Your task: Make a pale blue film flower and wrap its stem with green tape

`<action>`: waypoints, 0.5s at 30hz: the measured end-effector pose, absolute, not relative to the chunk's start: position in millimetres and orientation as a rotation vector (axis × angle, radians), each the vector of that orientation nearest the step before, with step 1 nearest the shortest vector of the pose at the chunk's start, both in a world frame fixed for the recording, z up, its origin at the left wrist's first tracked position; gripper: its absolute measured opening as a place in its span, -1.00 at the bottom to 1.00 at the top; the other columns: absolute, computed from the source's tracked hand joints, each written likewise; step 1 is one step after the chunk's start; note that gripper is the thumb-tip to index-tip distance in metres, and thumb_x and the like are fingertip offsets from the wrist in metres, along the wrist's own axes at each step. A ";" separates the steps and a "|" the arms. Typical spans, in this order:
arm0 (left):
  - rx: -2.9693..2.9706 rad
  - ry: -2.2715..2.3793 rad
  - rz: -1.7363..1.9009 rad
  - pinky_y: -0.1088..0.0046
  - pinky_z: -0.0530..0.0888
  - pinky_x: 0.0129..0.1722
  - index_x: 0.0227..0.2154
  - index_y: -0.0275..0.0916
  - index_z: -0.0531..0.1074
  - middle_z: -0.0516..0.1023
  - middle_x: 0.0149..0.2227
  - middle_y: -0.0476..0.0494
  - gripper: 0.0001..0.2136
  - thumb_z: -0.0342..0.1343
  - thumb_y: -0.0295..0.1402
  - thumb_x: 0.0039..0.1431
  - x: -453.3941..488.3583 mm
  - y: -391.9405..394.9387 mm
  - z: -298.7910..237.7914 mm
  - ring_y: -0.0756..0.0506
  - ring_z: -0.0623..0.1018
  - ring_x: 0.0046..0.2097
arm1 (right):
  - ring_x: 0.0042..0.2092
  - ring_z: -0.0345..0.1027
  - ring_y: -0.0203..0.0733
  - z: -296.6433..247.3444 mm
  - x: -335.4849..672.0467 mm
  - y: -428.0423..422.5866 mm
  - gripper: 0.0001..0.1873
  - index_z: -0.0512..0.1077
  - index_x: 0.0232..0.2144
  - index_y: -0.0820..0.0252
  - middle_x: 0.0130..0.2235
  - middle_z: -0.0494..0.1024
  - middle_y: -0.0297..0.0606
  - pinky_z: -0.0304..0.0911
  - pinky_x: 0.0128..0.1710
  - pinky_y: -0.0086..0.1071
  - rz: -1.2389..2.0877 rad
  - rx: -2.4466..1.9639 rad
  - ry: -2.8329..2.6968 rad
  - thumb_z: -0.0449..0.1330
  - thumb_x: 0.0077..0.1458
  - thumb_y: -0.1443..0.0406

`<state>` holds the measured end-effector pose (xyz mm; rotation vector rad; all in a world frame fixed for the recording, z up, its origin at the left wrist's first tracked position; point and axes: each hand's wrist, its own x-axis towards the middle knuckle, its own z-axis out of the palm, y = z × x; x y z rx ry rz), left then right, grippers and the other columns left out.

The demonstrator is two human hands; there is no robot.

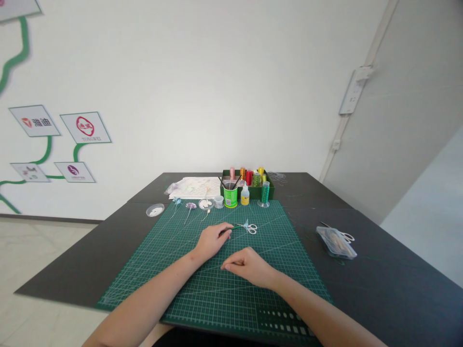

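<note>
My left hand (214, 239) rests over the green cutting mat (202, 301), its thumb and fingers pinched around a thin green stem (237, 227). At the stem's far end is a small light-blue petal piece (246, 223). It overlaps the white-handled scissors (252, 230), which lie on the mat just beyond my left fingertips. Closer to me, my right hand (250, 266) is closed in a pinch, apart from the left. Whatever is between its fingertips is too fine to make out.
Several wire-stemmed flowers, including a purple one (191, 206), lie at the mat's far left. A green can (230, 196), glue bottle (245, 194), green thread spool (265, 193) and box of spools (222, 176) stand behind. At right lies a clear plastic case (336, 242).
</note>
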<state>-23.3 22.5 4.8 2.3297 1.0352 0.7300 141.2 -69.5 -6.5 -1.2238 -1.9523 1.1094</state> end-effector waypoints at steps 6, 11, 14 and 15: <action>2.334 1.028 0.716 0.47 0.39 -0.24 -0.08 -0.09 0.54 0.68 -0.31 0.07 -0.78 0.01 -0.28 0.36 -25.1 24.4 4.9 -0.07 0.63 -0.25 | -0.61 -0.10 -0.40 -1.7 140.5 -74.2 -0.67 0.71 -0.21 0.27 -0.68 0.23 -0.44 -0.20 -0.60 -0.43 1.098 -1.174 -1.879 0.19 0.18 0.21; 2.335 1.048 0.705 0.48 0.38 -0.26 -0.09 -0.10 0.54 0.68 -0.32 0.07 -0.79 0.02 -0.29 0.35 -26.0 26.1 3.8 -0.07 0.62 -0.27 | -0.61 -0.10 -0.39 4.7 146.5 -74.9 -0.68 0.70 -0.30 0.28 -0.68 0.22 -0.44 -0.21 -0.59 -0.42 1.083 -1.106 -1.768 0.21 0.14 0.19; 2.342 1.036 0.676 0.48 0.39 -0.25 -0.09 -0.10 0.54 0.69 -0.31 0.07 -0.79 0.03 -0.29 0.34 -25.4 26.1 3.2 -0.07 0.62 -0.27 | -0.60 -0.10 -0.39 10.7 152.3 -72.6 -0.71 0.65 -0.45 0.26 -0.66 0.25 -0.42 -0.20 -0.57 -0.41 1.081 -1.051 -1.676 0.21 0.08 0.20; 2.345 1.029 0.663 0.49 0.39 -0.25 -0.10 -0.10 0.55 0.69 -0.31 0.07 -0.79 0.04 -0.30 0.33 -25.1 25.7 3.2 -0.07 0.63 -0.26 | -0.59 -0.10 -0.39 12.5 154.3 -71.7 -0.73 0.62 -0.50 0.25 -0.65 0.26 -0.41 -0.19 -0.57 -0.41 1.082 -1.031 -1.643 0.21 0.06 0.20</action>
